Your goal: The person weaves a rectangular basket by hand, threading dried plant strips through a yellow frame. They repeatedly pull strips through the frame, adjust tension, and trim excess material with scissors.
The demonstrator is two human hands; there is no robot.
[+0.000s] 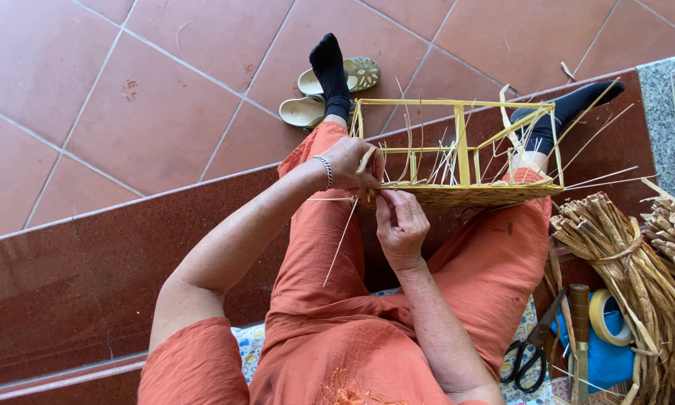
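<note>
A half-woven basket on a yellow rectangular frame (461, 142) rests on my lap, its woven straw band (472, 196) running along the near side with thin upright stalks sticking out. My left hand (348, 161), with a beaded bracelet at the wrist, grips the frame's left corner and pinches a straw strip. Just below the woven band's left end, my right hand (401, 225) has its fingers closed on a strand. A long thin straw (341, 244) hangs down from between the hands.
Bundles of dried straw (630, 255) lie at my right, with black scissors (532, 349), a roll of tape (606, 315), a blue cloth and a wooden-handled tool (579, 330). A pair of sandals (330, 94) sits on the tiled floor ahead. I sit on a dark red step.
</note>
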